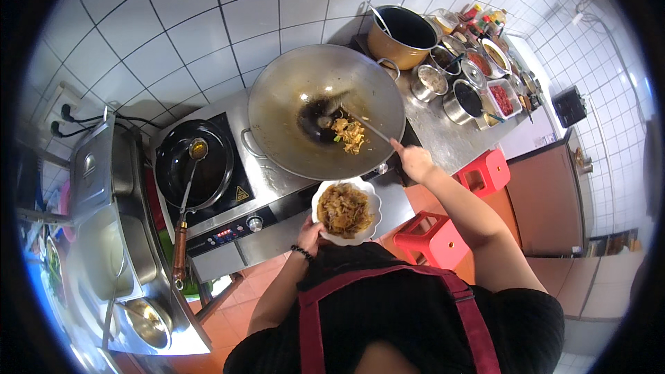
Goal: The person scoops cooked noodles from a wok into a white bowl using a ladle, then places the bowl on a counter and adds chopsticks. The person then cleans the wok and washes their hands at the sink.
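A white scalloped bowl [377, 209] full of browned, shredded food [344, 210] rests in my left hand [310, 239], just in front of the large wok. My right hand [414, 162] grips the handle end of a long metal utensil [369, 125] over the wok's right rim. Its head dips toward the dark middle of the wok [283, 114], partly lost against the metal. A small heap of the same kind of cooked food [350, 135], with a bit of green, lies on the wok's right inner slope.
On the left cooktop sits a black pan [169, 166] with a wooden-handled strainer [198, 149] across it. A deep orange-brown pot [397, 54] stands behind right. Steel containers [460, 106] and bottles crowd the right counter. Red stools [441, 244] stand below; steel pans [145, 322] line the left.
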### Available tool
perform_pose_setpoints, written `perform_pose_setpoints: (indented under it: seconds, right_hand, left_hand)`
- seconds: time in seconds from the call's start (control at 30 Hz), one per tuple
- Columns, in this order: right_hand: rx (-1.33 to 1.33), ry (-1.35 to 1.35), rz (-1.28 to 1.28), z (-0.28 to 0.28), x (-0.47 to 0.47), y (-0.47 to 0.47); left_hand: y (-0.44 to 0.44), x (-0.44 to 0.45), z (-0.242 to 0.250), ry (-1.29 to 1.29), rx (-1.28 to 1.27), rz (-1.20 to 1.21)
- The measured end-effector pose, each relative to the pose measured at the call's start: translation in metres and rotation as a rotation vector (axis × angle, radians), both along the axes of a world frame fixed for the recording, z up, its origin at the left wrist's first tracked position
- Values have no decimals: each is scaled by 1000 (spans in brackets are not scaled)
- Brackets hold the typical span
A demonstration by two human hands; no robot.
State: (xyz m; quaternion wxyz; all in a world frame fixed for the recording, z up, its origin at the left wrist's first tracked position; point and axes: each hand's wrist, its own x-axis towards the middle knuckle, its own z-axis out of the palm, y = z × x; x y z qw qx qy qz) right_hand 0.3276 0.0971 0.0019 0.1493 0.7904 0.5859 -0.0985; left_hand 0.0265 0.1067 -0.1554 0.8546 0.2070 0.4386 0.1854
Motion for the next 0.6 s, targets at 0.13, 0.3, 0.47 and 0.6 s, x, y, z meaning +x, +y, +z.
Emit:
perform_pose_setpoints:
  seconds: [0.13,0.3,0.47,0.6]
  right_hand:
    - [-78,175,-7,48,-16,-71]
    - [-99,390,-148,130,-29,-128]
    - [0,495,-191,177,-51,-162]
    - [-38,507,-314,202,-68,-188]
  left_hand:
    - [6,36,-9,-50,-115,-92]
    - [16,72,-15,-74,-37,-173]
    - [17,85,-15,-148,-21,-164]
    - [17,84,-13,-157,-57,-142]
